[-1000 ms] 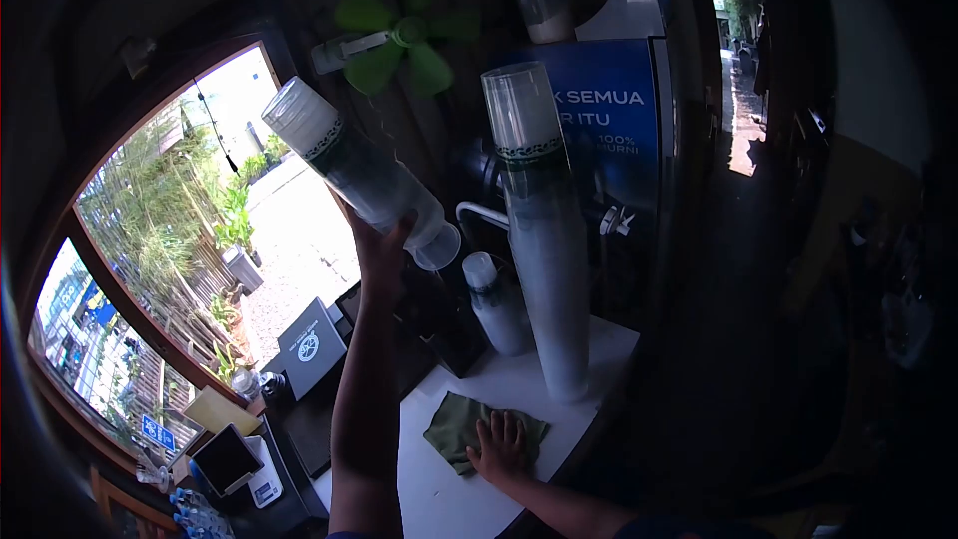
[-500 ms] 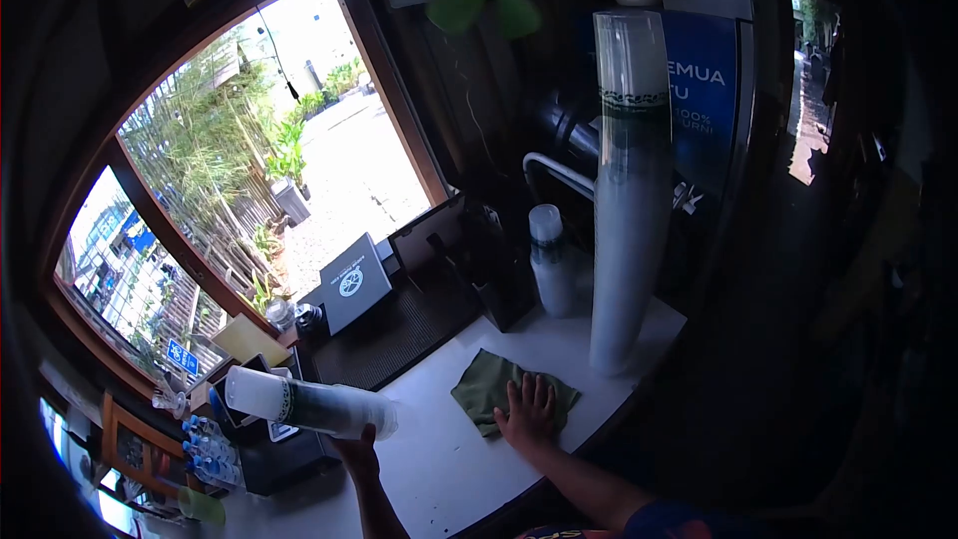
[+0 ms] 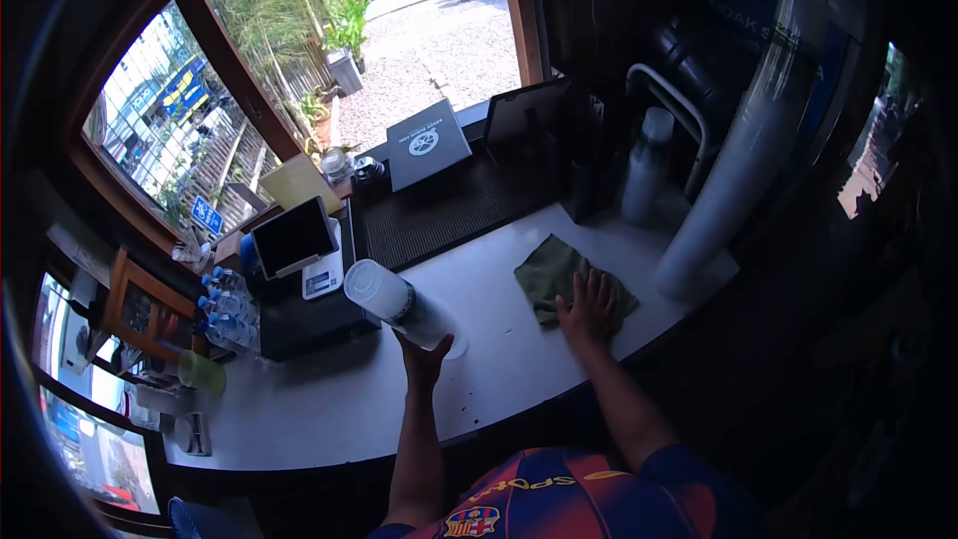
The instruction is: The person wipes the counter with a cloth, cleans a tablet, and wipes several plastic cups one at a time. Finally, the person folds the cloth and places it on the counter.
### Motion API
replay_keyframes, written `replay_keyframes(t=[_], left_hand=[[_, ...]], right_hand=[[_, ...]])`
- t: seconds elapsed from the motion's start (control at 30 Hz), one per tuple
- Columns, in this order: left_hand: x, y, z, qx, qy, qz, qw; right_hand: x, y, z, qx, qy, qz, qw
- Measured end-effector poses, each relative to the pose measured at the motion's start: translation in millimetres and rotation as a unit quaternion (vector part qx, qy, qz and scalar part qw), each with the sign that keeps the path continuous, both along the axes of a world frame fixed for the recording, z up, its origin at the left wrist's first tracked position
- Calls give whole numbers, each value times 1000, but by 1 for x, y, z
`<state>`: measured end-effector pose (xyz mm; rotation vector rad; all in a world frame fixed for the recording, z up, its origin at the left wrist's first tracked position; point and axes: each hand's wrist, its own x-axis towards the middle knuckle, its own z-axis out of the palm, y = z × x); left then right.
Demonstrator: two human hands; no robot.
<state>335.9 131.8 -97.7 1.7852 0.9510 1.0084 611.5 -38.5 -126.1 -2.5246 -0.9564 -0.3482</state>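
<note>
My left hand point(image 3: 425, 359) is wrapped around the lower part of a stack of clear plastic cups point(image 3: 401, 305). The stack leans to the left over the white counter point(image 3: 489, 379), its round end pointing up. On the counter to the right, a dark green cloth point(image 3: 547, 277) lies spread and a little wrinkled. My right hand point(image 3: 589, 307) rests flat on top of the cloth, palm down, fingers apart.
A very tall cup stack point(image 3: 733, 155) and a shorter one point(image 3: 647, 168) stand at the right. Behind the counter lie a dark ribbed mat point(image 3: 439, 218) and a grey panel with a logo point(image 3: 427, 145). Left are a tablet point(image 3: 293, 238), a black box point(image 3: 319, 327) and several water bottles point(image 3: 230, 307).
My view has swung down, showing more of the counter and my shirt. The cup stack in my left hand has tipped more upright. My right hand stays on the cloth.
</note>
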Motion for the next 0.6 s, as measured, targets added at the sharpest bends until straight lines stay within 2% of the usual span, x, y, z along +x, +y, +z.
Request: replay_keyframes(t=[0.07,0.17,0.2,0.3,0.33,0.43,0.47,0.57,0.6], left_hand=[[-3,4,7,2,-7,-47,999],[-11,7,22,74,-73,-80,991],[-16,10,30,50,-103,-115,987],[-18,19,57,88,-68,-145,983],[-20,28,36,63,-39,-131,989],[-16,34,30,-59,9,-163,985],[-13,26,36,-57,-20,-129,990],[-7,37,54,36,-46,-150,987],[-7,42,63,29,-37,-133,990]], right_hand=[[0,1,-3,4,0,-4,1000],[-2,0,-4,12,-2,-10,1000],[-3,0,-4,11,0,-12,1000],[-3,2,-6,15,-7,-20,1000],[-3,1,-9,16,-10,-21,1000],[-4,1,-11,23,-15,-27,999],[-5,0,-8,23,-5,-30,999],[-4,1,-7,10,4,-28,1000],[-6,0,-8,15,1,-27,1000]])
